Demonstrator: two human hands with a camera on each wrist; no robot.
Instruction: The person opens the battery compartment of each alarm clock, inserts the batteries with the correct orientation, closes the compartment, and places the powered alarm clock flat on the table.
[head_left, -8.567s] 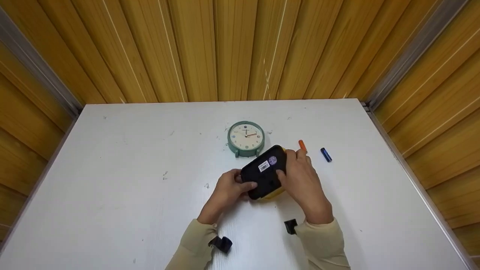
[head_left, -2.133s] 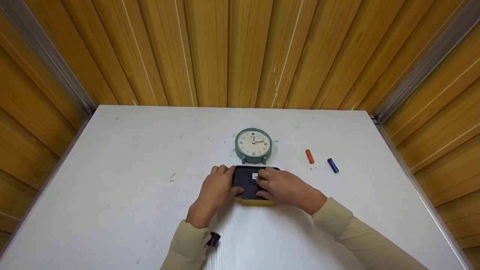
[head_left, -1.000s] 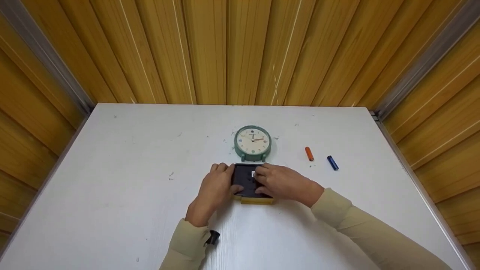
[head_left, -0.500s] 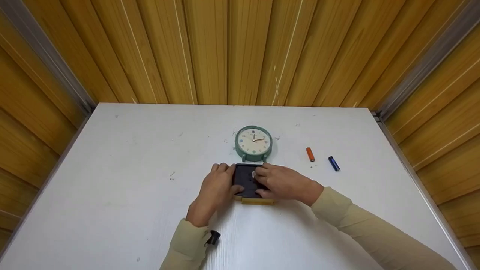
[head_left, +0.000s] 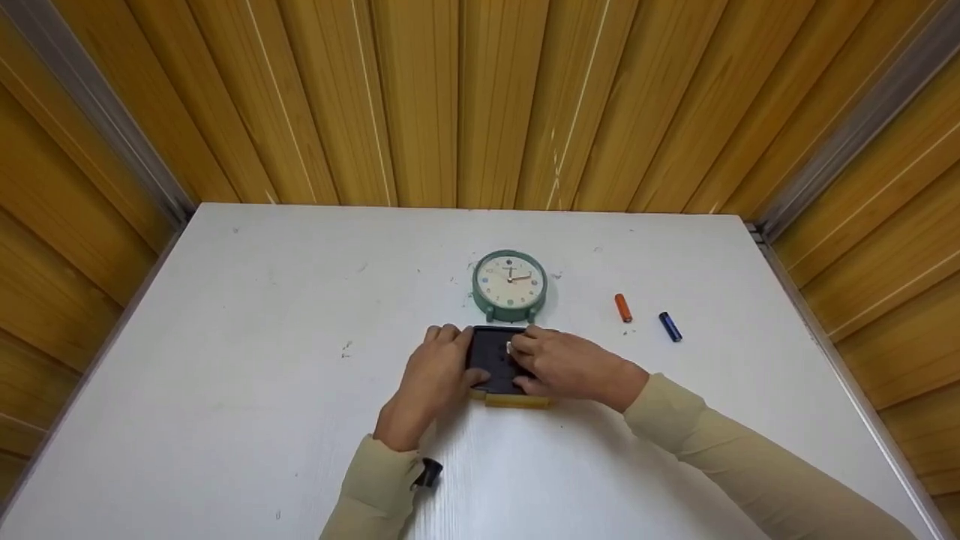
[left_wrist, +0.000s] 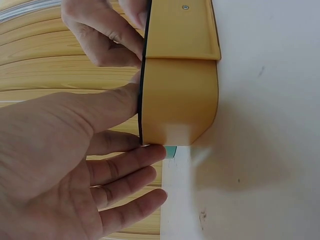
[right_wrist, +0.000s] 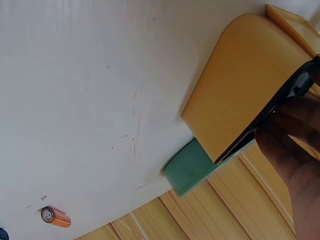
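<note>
A yellow, box-shaped device (left_wrist: 180,100) with a black back panel (head_left: 490,360) lies on the white table, panel up. My left hand (head_left: 429,375) holds its left end: the thumb rests on the panel's edge, the other fingers reach along the side. Over the panel's right half, my right hand (head_left: 574,367) has curled fingers with their tips at the black surface, partly covering a white label (head_left: 509,348). I cannot tell what those fingertips grip. Directly behind the device is a round green clock (head_left: 510,281) with a cream dial, facing up.
An orange battery (head_left: 623,308) and a blue battery (head_left: 670,327) lie on the table (head_left: 262,360) to the right of the clock. Wood-patterned walls (head_left: 420,105) stand behind the table and at both sides.
Earlier, both hands held the device tilted above the table; it now lies flat before the green clock. My right forearm has swung outward. In the last second hands and device stay almost still.
</note>
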